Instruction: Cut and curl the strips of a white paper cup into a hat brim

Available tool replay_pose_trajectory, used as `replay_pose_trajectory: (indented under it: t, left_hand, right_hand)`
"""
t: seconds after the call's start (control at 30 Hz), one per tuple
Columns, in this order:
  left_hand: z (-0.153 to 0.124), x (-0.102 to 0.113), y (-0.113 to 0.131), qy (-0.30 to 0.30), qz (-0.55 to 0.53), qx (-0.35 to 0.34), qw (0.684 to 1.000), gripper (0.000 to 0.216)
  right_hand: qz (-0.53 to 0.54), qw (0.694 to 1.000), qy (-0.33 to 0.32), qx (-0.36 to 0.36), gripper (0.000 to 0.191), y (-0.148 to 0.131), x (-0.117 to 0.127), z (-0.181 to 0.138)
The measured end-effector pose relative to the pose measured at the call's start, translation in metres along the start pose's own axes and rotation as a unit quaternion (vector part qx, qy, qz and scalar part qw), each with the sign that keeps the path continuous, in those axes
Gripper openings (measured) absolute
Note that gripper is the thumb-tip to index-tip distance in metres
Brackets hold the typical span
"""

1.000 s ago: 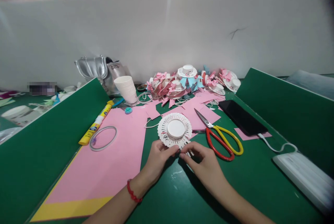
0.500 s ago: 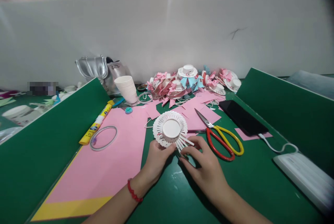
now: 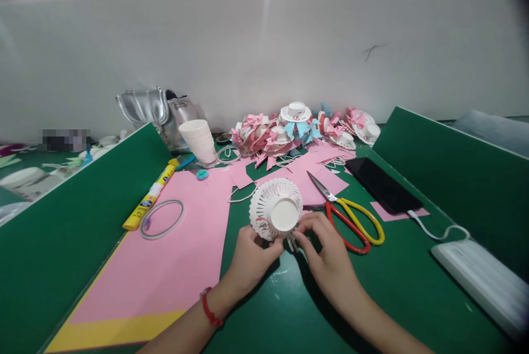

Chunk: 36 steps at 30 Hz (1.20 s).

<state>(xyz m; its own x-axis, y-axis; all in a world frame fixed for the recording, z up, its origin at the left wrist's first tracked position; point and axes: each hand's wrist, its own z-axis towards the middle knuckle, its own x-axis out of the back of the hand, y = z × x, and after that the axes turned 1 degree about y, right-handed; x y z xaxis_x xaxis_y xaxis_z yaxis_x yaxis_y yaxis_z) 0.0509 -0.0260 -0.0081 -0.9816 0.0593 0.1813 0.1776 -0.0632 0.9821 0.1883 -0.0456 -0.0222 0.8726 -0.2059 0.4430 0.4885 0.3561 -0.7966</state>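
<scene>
A white paper cup with its wall cut into strips and spread outward, like a small brimmed hat [image 3: 284,214], is held between both hands above the green table. My left hand [image 3: 254,255] grips its lower left edge, thumb pressed near the base. On its lower right side, my right hand [image 3: 324,246] pinches the strips with thumb and fingers; a few strips poke out below. Just right of that hand lie scissors with red and yellow handles [image 3: 349,222]. Pink paper squares [image 3: 309,183] lie behind the cup.
Finished paper hats [image 3: 273,134] with bows are piled at the back. Stacked paper cups [image 3: 198,139] stand beside a silver bag [image 3: 144,106]. A glue stick [image 3: 151,194] and tape roll [image 3: 162,219] lie left; a phone [image 3: 382,184] and white power bank [image 3: 479,282] lie right.
The cut cup has tilted and shifted slightly right and down. Strips that stuck out toward the right hand now point down, and the right fingers have closed in beside the cup's base.
</scene>
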Motion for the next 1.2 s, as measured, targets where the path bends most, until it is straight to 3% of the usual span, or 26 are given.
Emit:
replay_pose_trajectory:
  t: [0.27, 0.5, 0.77, 1.2]
  left_hand:
    - [-0.002, 0.002, 0.0, -0.048, -0.002, 0.019, 0.999, 0.011]
    - [-0.001, 0.002, 0.002, -0.044, -0.018, -0.002, 0.999, 0.009]
    - [-0.001, 0.002, 0.002, -0.051, -0.025, 0.031, 0.998, 0.015]
    - [0.001, 0.003, 0.007, -0.053, -0.091, 0.075, 0.992, 0.019]
  right_hand:
    - [0.071, 0.987, -0.053, -0.135, 0.007, -0.002, 0.003, 0.004]
    - [0.178, 0.964, 0.013, -0.198, 0.015, -0.016, 0.006, 0.01]
    - [0.206, 0.954, 0.053, -0.212, 0.012, -0.018, 0.0, 0.003]
    - [0.235, 0.95, 0.054, -0.201, 0.011, -0.017, -0.002, 0.003]
